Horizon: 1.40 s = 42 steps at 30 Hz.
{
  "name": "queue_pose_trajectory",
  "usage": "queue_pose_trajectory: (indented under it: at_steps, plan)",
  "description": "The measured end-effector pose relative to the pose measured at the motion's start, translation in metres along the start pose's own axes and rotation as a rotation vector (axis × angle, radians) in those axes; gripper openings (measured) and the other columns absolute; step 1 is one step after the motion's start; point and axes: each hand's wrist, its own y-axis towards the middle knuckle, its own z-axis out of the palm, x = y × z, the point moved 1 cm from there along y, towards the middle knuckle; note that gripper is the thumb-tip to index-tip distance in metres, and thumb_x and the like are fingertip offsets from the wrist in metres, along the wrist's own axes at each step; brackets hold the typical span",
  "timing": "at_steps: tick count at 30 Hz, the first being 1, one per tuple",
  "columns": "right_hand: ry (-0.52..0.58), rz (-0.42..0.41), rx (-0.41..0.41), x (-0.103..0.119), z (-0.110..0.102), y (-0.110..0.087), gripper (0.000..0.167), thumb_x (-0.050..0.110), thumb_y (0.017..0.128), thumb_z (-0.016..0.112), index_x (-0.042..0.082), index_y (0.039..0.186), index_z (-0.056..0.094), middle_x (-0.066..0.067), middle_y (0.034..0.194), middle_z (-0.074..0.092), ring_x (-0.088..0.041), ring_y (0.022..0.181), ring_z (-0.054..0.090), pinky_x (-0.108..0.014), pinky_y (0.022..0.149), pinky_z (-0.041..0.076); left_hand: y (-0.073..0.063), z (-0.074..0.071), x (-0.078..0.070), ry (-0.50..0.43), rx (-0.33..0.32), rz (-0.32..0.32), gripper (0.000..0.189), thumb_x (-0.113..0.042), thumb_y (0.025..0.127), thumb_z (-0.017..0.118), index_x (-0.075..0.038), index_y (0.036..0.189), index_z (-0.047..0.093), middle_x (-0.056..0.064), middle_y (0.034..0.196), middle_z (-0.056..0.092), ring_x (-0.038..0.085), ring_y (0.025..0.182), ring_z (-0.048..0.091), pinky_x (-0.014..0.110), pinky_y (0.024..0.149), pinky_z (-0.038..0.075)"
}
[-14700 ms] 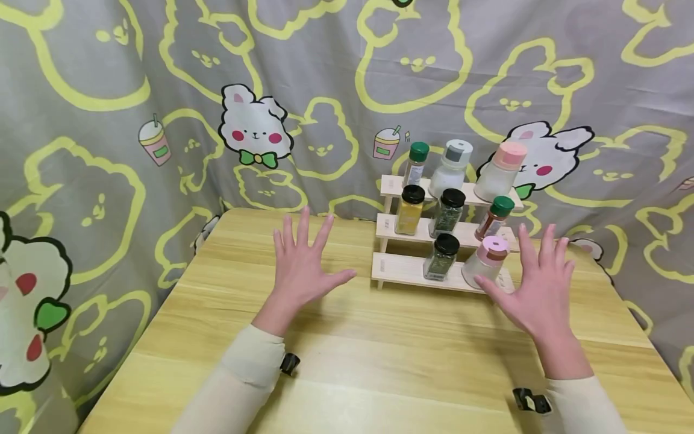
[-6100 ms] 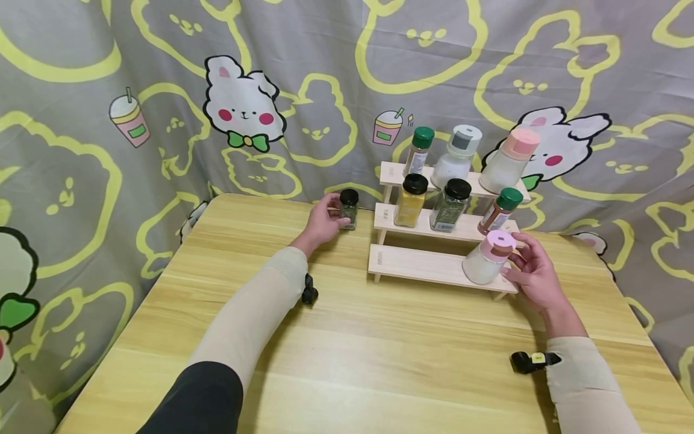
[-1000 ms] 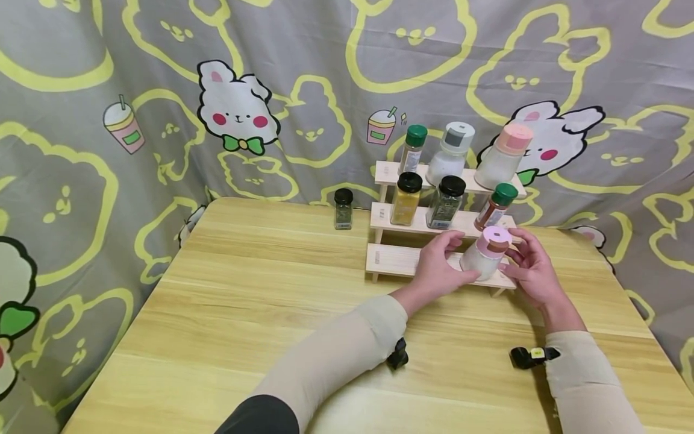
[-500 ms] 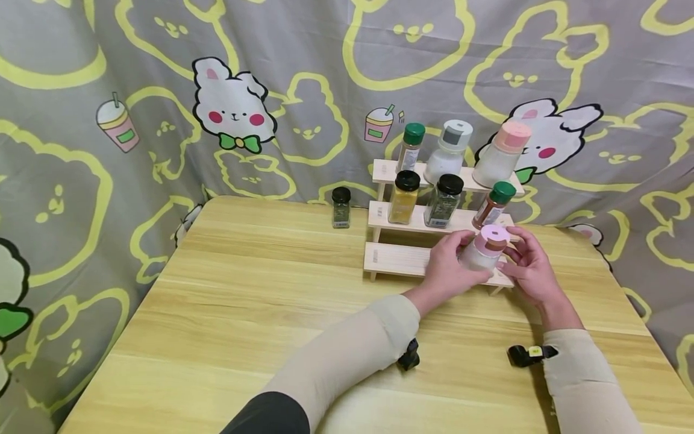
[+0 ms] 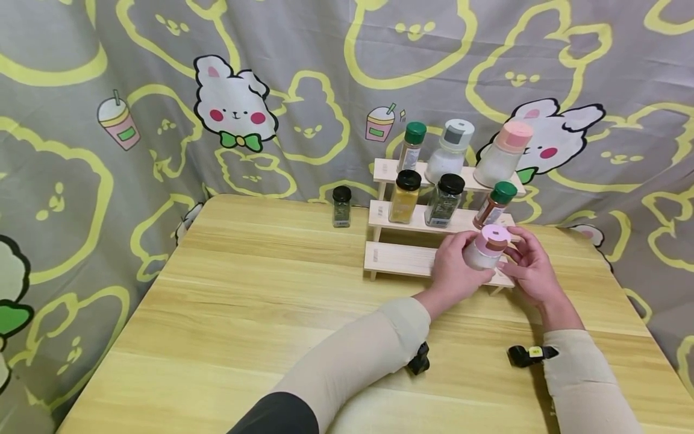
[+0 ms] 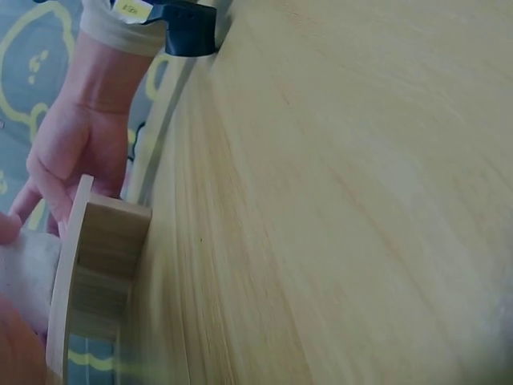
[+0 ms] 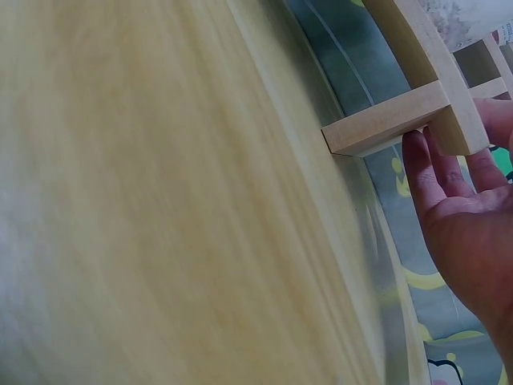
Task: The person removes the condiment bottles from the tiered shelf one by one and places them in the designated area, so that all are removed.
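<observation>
A frosted seasoning jar (image 5: pixel 482 256) with a pink lid stands near the right end of the bottom tier of the wooden spice rack (image 5: pixel 401 259). My left hand (image 5: pixel 454 268) grips the jar from its left side, fingers behind and thumb in front. In the left wrist view the jar's body (image 6: pixel 28 277) shows between thumb and fingers, its base at the tier. My right hand (image 5: pixel 534 274) holds the right end of that tier. The right wrist view has the right hand's fingers (image 7: pixel 425 176) curled under the board's end beside its leg.
A small black-capped herb jar (image 5: pixel 341 208) stands on the table (image 5: pixel 244 313), left of the rack. The middle tier carries a yellow spice jar (image 5: pixel 404 202), a green herb jar (image 5: pixel 444 205) and a green-capped bottle (image 5: pixel 492 208). A patterned curtain (image 5: pixel 303 48) hangs behind.
The black-capped herb jar has gone from the bottom tier to the table at the left. My left hand has since come to the pink-lidded jar and closed round it; my right hand keeps its place.
</observation>
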Motion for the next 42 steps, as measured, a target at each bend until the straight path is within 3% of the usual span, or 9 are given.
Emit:
queue_pose_trajectory:
  at_steps: [8, 22, 42]
  plan:
    - [-0.005, -0.002, 0.0, 0.0, 0.0, 0.0, 0.079, -0.042, 0.077, 0.036, -0.004, 0.146, 0.035, -0.009, 0.132, 0.056, -0.019, 0.115, 0.059, -0.025, 0.083, 0.055, 0.0, 0.001, 0.0, -0.009, -0.02, -0.014, 0.069, -0.023, 0.065, 0.096, -0.025, 0.125, 0.061, -0.012, 0.114, 0.057, -0.001, 0.101, 0.053, 0.018, 0.085, 0.043]
    - [-0.006, -0.007, 0.005, -0.002, 0.001, 0.0, 0.08, -0.043, 0.076, 0.036, -0.005, 0.147, 0.033, -0.008, 0.13, 0.057, -0.019, 0.114, 0.06, -0.025, 0.084, 0.055, 0.001, -0.007, -0.001, -0.021, 0.002, -0.026, 0.072, -0.019, 0.06, 0.097, -0.025, 0.123, 0.062, -0.013, 0.111, 0.057, -0.002, 0.098, 0.053, 0.015, 0.084, 0.042]
    - [-0.005, 0.005, -0.003, -0.001, 0.0, -0.001, 0.081, -0.042, 0.077, 0.036, -0.003, 0.147, 0.035, -0.008, 0.125, 0.058, -0.017, 0.109, 0.061, -0.024, 0.08, 0.056, -0.005, -0.035, -0.01, -0.141, 0.057, 0.084, 0.069, -0.01, 0.064, 0.094, -0.019, 0.125, 0.062, -0.01, 0.112, 0.057, -0.003, 0.1, 0.052, 0.013, 0.087, 0.043]
